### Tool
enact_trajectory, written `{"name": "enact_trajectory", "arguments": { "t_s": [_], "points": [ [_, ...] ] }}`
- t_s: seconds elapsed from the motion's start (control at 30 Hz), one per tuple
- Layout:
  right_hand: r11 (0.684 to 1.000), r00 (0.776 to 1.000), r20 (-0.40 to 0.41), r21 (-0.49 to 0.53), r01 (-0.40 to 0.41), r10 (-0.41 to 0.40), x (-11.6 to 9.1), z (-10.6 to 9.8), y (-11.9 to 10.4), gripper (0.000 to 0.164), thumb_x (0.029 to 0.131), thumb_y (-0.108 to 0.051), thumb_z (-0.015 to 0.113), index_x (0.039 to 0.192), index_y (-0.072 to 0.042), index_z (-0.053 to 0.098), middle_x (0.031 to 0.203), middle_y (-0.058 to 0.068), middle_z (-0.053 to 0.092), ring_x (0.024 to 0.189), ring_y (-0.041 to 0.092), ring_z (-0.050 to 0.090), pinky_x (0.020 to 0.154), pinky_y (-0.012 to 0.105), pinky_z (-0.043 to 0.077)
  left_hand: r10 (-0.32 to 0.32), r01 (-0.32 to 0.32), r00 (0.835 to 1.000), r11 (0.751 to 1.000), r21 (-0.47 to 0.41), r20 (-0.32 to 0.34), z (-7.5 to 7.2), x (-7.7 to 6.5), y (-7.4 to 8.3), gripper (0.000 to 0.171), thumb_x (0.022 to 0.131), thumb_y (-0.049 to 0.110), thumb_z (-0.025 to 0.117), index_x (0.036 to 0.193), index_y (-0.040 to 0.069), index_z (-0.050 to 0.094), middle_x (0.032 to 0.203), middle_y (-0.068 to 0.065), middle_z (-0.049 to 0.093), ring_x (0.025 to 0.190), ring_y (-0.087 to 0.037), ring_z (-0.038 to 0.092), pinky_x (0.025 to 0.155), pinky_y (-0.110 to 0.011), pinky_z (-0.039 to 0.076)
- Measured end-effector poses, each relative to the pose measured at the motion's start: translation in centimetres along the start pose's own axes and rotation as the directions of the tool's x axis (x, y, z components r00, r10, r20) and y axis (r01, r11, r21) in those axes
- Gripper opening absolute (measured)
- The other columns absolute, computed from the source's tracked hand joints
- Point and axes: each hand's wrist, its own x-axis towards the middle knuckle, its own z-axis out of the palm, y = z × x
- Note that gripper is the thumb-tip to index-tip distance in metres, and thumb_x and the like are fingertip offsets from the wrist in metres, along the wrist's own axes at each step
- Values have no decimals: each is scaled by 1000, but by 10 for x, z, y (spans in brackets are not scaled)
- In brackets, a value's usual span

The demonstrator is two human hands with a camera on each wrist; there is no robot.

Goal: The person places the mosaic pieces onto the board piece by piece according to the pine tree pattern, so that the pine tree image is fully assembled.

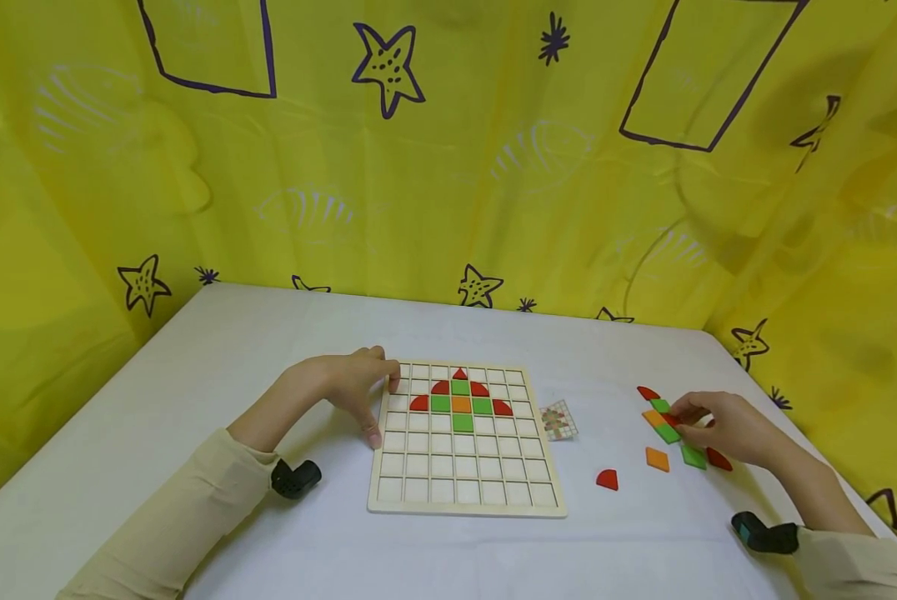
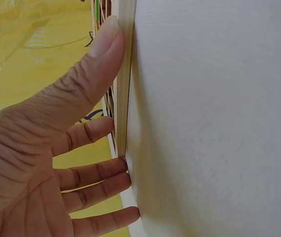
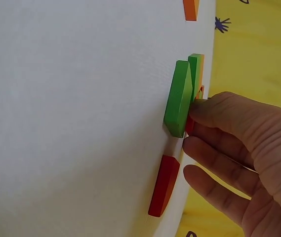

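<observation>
A pale wooden grid board (image 1: 429,443) lies on the white table with red, green and orange pieces set in its upper cells. My left hand (image 1: 358,385) steadies the board at its upper left, thumb (image 2: 105,39) against the side edge and fingers stretched to the far corner. Off to the right, my right hand (image 1: 729,425) pinches a red piece (image 1: 669,419) among loose pieces; the fingers hide part of it. Close by that hand lie a green square (image 3: 177,101) and a red rounded piece (image 3: 164,186).
A small printed pattern card (image 1: 559,421) sits against the board's right edge. Between board and right hand lie a red quarter-round piece (image 1: 608,479) and an orange square (image 1: 657,459). Another red piece (image 1: 648,392) is farther back. A yellow patterned curtain (image 1: 433,192) surrounds the table.
</observation>
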Motion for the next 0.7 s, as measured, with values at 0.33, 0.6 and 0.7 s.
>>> {"name": "enact_trajectory", "arguments": {
  "t_s": [0.33,0.6,0.7],
  "points": [
    [1000,995,100,-25,15,-13,13,-4,-4,24,86,-10,79,108,-5,70,89,-6,63,81,10,53,69,24,49,5,-4,1000,1000,4,-3,0,0,1,66,63,40,98,110,18,57,114,-4,49,112,-23,47,88,-43,47],
    [1000,988,155,-18,-24,27,20,-4,-12,29,87,-11,77,114,-3,70,82,-3,55,76,16,49,62,25,43,9,-9,1000,1000,3,-5,0,-1,1,67,62,39,99,109,17,56,113,-5,49,111,-24,47,88,-42,47],
    [1000,988,155,-23,-5,9,22,-4,-13,27,87,-11,77,112,-4,71,79,-4,54,74,14,49,62,25,42,17,-17,1000,1000,10,-6,-1,-1,1,66,63,40,98,109,17,57,113,-5,50,111,-23,47,88,-42,47]
  ]
}}
